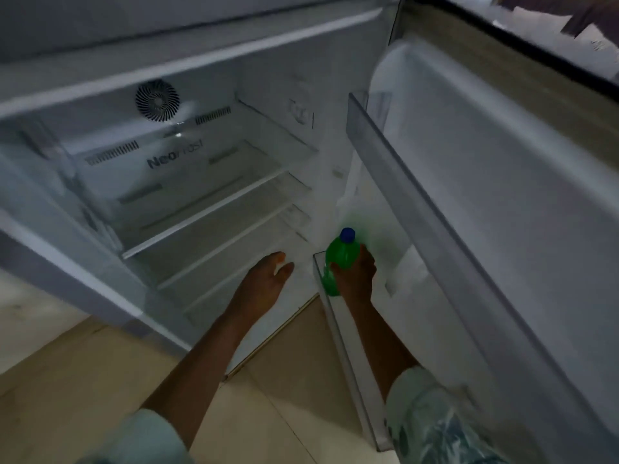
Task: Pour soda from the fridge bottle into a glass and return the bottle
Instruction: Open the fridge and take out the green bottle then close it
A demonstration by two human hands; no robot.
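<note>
A green soda bottle (pixel 339 254) with a blue cap stands in the lower door rack (pixel 338 333) of the open fridge door. My right hand (pixel 356 274) is wrapped around the bottle's body from the right side. My left hand (pixel 264 281) hovers with fingers apart in front of the lowest fridge shelf, holding nothing, a little left of the bottle. No glass is in view.
The fridge interior (pixel 187 202) has several bare glass shelves and a round fan at the back. An upper door rack (pixel 402 169) runs above the bottle. The open door (pixel 519 195) fills the right side. Beige floor tiles (pixel 83 380) lie below.
</note>
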